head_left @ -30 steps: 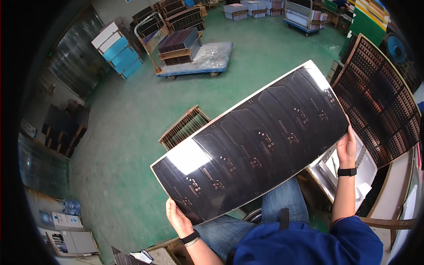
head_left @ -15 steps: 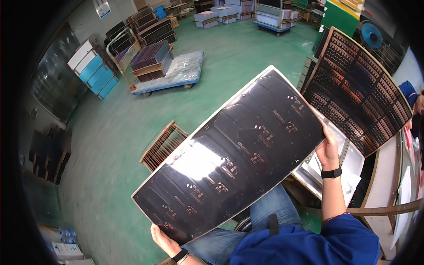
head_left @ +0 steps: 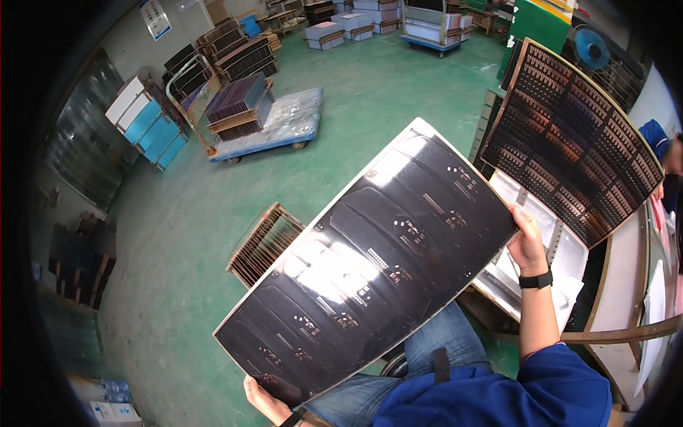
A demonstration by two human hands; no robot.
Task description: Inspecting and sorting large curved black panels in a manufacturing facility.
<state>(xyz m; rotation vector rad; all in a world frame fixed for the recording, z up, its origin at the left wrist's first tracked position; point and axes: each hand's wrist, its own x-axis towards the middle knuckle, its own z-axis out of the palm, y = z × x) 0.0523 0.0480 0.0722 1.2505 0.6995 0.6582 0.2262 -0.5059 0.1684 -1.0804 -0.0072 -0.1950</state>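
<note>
While the dark board (head_left: 434, 256) hangs tilted above the lap (head_left: 445, 341), work looks part-way: board up, not yet set down; rest unclear. Patterned board (head_left: 569, 139) slants at right. Slatted rack (head_left: 267, 243) on floor (head_left: 178, 235), past dark board's far edge. Hands apart: left hand (head_left: 267, 403), right hand (head_left: 527, 242) clamped on its opposite short edges.

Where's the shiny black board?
In the head view, the black board is at the centre, held between the left hand and the right hand, with a slotted rack beyond its upper-left edge.
</note>
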